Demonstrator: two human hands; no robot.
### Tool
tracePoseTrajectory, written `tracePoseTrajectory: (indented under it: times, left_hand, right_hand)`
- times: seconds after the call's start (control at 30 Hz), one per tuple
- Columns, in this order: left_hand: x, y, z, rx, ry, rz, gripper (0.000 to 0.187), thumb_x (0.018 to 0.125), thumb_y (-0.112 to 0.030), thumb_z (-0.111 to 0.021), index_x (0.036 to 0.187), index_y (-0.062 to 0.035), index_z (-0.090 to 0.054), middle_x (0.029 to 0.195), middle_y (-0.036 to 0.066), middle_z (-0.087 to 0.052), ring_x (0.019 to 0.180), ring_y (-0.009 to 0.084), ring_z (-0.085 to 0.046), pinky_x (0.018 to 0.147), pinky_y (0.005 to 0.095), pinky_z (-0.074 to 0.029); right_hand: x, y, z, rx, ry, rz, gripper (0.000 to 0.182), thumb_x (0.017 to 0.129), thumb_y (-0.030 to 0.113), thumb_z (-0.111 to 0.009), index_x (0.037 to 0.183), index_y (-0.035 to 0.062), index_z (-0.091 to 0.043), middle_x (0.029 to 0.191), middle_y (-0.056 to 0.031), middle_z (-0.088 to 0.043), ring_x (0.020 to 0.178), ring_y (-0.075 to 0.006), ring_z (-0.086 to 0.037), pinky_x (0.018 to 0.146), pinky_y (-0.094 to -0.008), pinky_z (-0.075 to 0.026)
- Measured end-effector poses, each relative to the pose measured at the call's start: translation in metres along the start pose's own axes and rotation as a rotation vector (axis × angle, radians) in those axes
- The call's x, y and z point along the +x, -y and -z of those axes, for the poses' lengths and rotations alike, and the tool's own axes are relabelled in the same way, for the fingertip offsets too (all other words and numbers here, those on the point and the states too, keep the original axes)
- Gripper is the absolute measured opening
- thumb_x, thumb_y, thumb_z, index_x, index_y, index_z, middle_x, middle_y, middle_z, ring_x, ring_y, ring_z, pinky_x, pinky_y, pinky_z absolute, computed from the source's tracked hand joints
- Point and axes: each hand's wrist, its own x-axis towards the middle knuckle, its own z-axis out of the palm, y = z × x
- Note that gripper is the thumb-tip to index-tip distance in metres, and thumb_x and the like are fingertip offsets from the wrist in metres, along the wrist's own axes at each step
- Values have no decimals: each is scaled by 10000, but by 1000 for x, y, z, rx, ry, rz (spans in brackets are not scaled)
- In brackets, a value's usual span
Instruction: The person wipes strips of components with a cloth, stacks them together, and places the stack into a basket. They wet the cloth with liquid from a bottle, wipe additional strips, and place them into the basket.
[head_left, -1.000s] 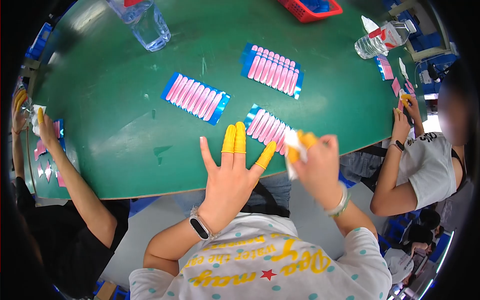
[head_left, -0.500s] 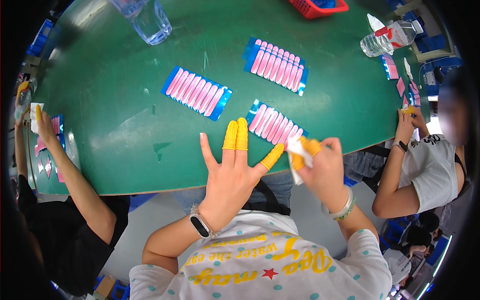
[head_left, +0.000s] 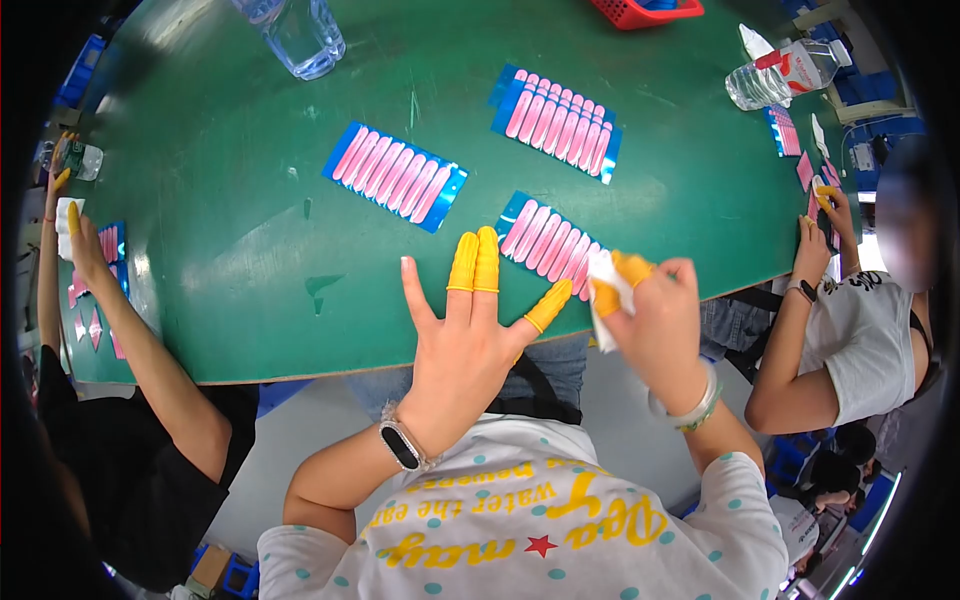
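Observation:
My left hand (head_left: 465, 335) lies spread near the table's front edge, with yellow finger cots on the thumb and two fingers. Its fingertips are right at the lower left side of a blue sheet (head_left: 515, 208) carrying a row of pink, rounded strips (head_left: 548, 243). A folded white wipe (head_left: 603, 275) is pinched in my right hand (head_left: 655, 325), which also wears yellow finger cots. The wipe presses against the right end of that row and covers part of it. Two similar blue sheets with pink strips lie farther back, one on the left (head_left: 394, 177) and one on the right (head_left: 557, 123).
A clear water vessel (head_left: 305, 40) and a red basket (head_left: 640, 14) stand at the back of the green table (head_left: 220, 250). At right are a water bottle (head_left: 785, 75) and a seated person (head_left: 840, 340). Another person's arm (head_left: 150, 320) reaches over the left side.
My right hand and the wipe have shifted slightly right along the strips. My left hand stays nearly still. The people on both sides have moved their hands a little.

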Motion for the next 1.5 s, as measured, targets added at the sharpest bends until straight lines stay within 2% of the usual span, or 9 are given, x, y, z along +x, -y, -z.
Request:
tracePoseTrajectory:
  times: [0.23,0.43,0.5,0.63,0.7,0.83,1.03,1.27,1.5]
  left_hand:
    - [0,1,2,1,5,-12,653,792,-279,-695,1387,-472,-507,1441,306,-403,1322,372,-438,1063,778,-135]
    - [-1,1,2,-32,2,-4,588,917,-171,-519,1432,-444,-443,1424,305,-426,1318,361,-454,1053,792,-154]
    - [-1,0,-1,4,-18,-3,637,808,-332,-698,1392,-482,-494,1433,296,-405,1344,358,-416,1058,783,-142]
    - [-1,1,4,-85,-13,4,620,817,-453,-680,1409,-410,-503,1438,268,-409,1362,359,-392,1054,789,-132]
    - [-4,6,10,-181,19,-62,690,803,-592,-634,1420,-309,-512,1463,223,-397,1390,382,-335,1060,791,-92]
    - [-6,35,34,-108,-21,149,713,827,-660,-574,1407,-248,-531,1508,194,-342,1414,439,-242,1072,775,-32]
    - [-2,104,26,133,-58,308,631,853,-623,-592,1382,-281,-566,1557,204,-275,1428,452,-215,1087,742,-71]
    - [12,86,23,16,-156,255,638,849,-586,-618,1412,-301,-530,1552,194,-306,1426,447,-236,1088,742,-78]
    - [83,24,12,-24,-188,8,662,817,-553,-646,1330,-139,-584,1413,184,-475,1371,356,-377,1095,740,-111]
  right_hand:
    - [-21,10,0,235,-8,-43,287,750,152,-774,985,11,-689,736,-98,-669,611,-275,-592,781,-388,-427]
    - [-7,-6,-4,45,-82,-148,292,760,155,-767,1001,9,-689,724,-123,-648,628,-302,-575,791,-389,-417]
    - [-17,9,-2,133,4,-121,292,754,142,-766,1001,9,-688,770,-125,-665,640,-290,-585,785,-380,-419]
    - [-27,20,-2,191,50,-81,287,764,121,-750,1022,10,-691,866,-128,-695,659,-292,-594,769,-380,-442]
    - [-22,14,-2,465,-25,-354,273,771,105,-740,1026,21,-691,858,-148,-692,664,-296,-588,727,-397,-464]
    - [-22,0,-13,759,-165,-417,195,866,77,-707,1030,-20,-666,891,-59,-664,779,-104,-611,718,-253,-478]
    - [-5,-7,-27,831,-174,-388,215,882,65,-697,1060,-44,-645,920,-54,-666,815,-87,-612,745,-238,-489]
    - [-5,-13,-47,1005,-512,-448,260,906,78,-699,1127,-39,-628,995,-57,-681,900,-94,-619,819,-234,-489]
    - [-10,-16,-52,842,-525,-351,253,900,99,-717,1108,-29,-649,981,-72,-685,892,-102,-624,802,-246,-499]
